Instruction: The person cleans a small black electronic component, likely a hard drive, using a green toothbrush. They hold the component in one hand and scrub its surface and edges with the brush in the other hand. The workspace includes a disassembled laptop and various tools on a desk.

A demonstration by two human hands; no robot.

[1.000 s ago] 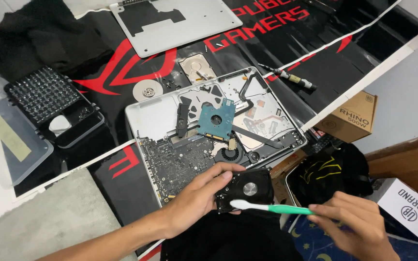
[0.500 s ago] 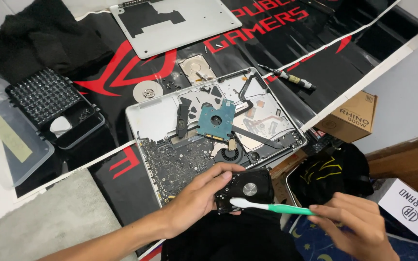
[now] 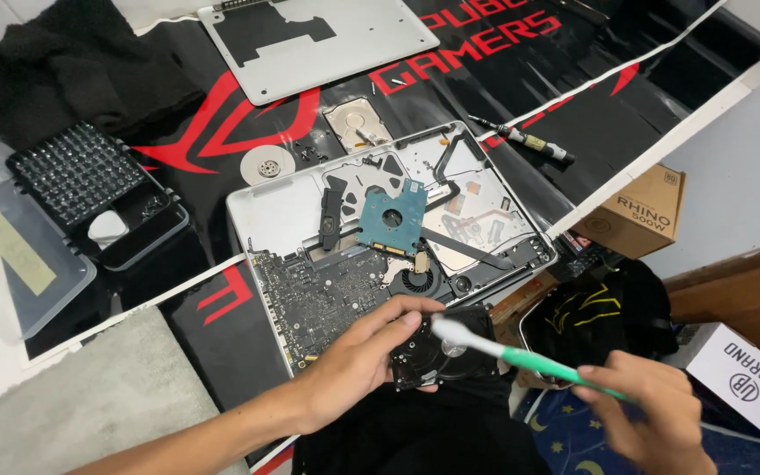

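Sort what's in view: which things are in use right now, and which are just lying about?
In use: left hand holding black hard drive; right hand holding green toothbrush.

Lying about: opened laptop, blue circuit board, silver cover, screwdriver, bit case, cardboard box.

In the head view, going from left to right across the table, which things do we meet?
Black bit tray → silver round platter → blue circuit board → screwdriver → brown cardboard box.

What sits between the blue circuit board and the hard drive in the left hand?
In the head view, the laptop's cooling fan lies between the blue circuit board and the hard drive.
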